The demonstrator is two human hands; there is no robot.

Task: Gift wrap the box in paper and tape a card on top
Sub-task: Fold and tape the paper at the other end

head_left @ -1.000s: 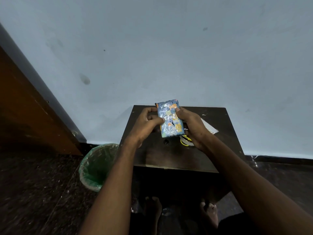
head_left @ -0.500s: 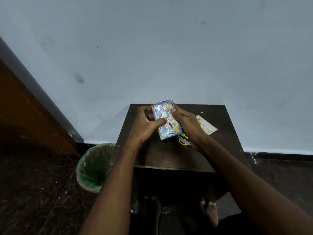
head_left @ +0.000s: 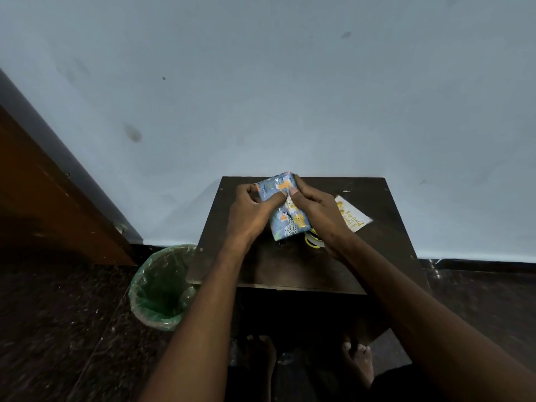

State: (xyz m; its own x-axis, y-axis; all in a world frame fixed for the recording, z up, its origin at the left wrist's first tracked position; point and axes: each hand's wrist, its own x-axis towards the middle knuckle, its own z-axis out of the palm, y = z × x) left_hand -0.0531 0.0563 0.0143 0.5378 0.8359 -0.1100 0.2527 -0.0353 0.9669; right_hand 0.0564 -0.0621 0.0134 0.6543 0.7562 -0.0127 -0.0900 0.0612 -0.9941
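Our left hand (head_left: pixel 251 211) and right hand (head_left: pixel 314 211) both pinch the wrapped box (head_left: pixel 285 210), held just above the bench (head_left: pixel 290 265). If our thumbs slip, we judge the fold could spring open. The card (head_left: pixel 352 217) lies right of the box, untaped; a green-lined bin (head_left: pixel 159 288) stands left of the bench.

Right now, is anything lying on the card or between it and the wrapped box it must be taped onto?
Nothing visible does. The card lies bare on the table, just right of the right hand. Both hands, left hand included, hold the wrapped box.
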